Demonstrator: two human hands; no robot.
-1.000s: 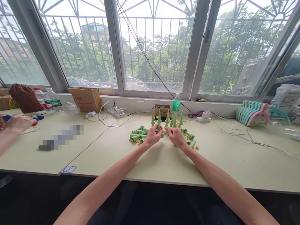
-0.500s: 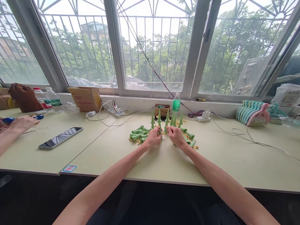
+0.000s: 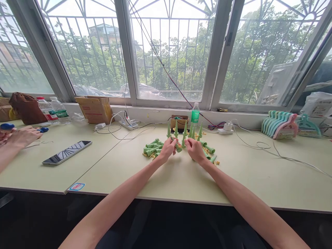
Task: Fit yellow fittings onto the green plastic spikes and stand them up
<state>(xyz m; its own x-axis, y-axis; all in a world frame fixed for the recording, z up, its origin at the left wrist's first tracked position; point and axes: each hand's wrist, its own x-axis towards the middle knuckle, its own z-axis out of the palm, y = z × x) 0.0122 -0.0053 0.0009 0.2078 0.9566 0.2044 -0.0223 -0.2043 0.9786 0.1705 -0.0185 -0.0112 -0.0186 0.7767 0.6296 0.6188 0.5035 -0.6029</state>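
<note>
At the far left, a co-worker's hand (image 3: pixel 19 136) rests on the table (image 3: pixel 259 173) beside blue-tipped pieces. Behind it sits a closed brown bag (image 3: pixel 26 108); what it holds cannot be seen. Next to it stand two clear water bottles (image 3: pixel 55 110), and a phone (image 3: pixel 66 152) lies flat nearer the table's front edge. A cardboard box (image 3: pixel 95 110) stands under the window with its flaps up, its inside hidden from this angle.

Toward the middle, a pile of green cones (image 3: pixel 152 149) lies on its side, just left of the left hand (image 3: pixel 168 148). That hand pinches a single green cone (image 3: pixel 177 147) with curled fingers and holds it tilted just above the table, between both hands. Behind the hands, a row of upright cones (image 3: pixel 184 131) stands in front of a small brown box (image 3: pixel 179 122). Something green shows at its rim. A green bottle (image 3: pixel 195 114) stands beside it.

The right hand (image 3: pixel 195 150) has its fingers bunched against the held cone; whether it grips anything cannot be told. More cones (image 3: pixel 210 149) lie to its right. Far right, stacked hangers (image 3: pixel 278 125) lean together.
</note>
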